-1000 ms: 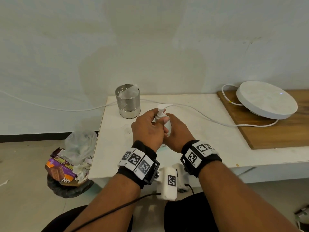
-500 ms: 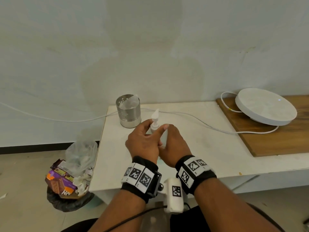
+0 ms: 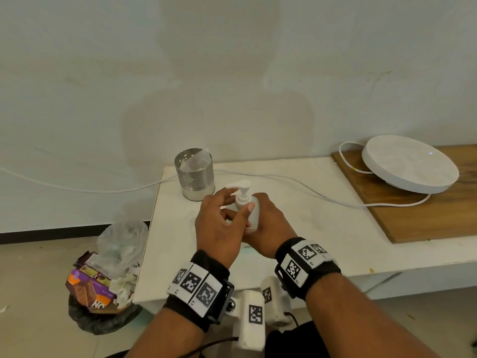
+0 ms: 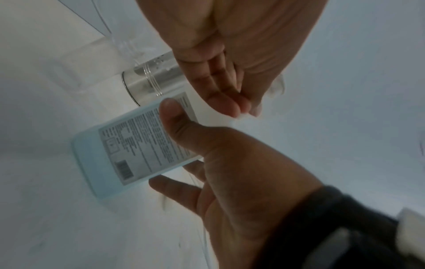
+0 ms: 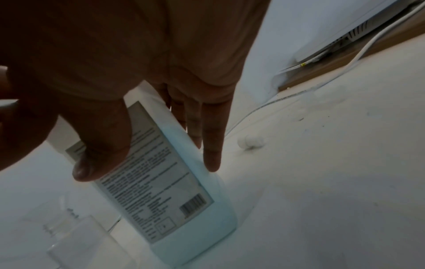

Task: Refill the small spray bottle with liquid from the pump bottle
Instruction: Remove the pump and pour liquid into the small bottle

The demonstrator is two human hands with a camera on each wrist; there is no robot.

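From the head view, the right hand (image 3: 268, 223) is wrapped round the body of the pump bottle (image 3: 251, 210), which stands upright on the white bench (image 3: 322, 228) between the two hands. The left hand (image 3: 219, 228) is at the collar of the pump head (image 3: 241, 188), thumb against the neck and fingers loosely spread, not clearly clamping anything. This looks like unscrewing the pump: the right hand should keep the body still and pressed to the bench while the left turns the collar only, lifting straight up so the dip tube does not drip. The bottle's long axis is vertical; its nozzle points toward the left hand's side, at the steel cup (image 3: 195, 174) beyond.

In the left wrist view, the right hand's thumb (image 4: 172, 116) lies across the label of the pump bottle (image 4: 110, 154), and the left hand's fingers (image 4: 220, 94) hang relaxed near its top.

The right wrist view shows thumb and fingers (image 5: 211, 145) gripping either side of the pump bottle (image 5: 179, 200), its base on the bench. A clear, blurred vessel (image 5: 76, 242), possibly the small spray bottle, stands just beside the thumb's side.
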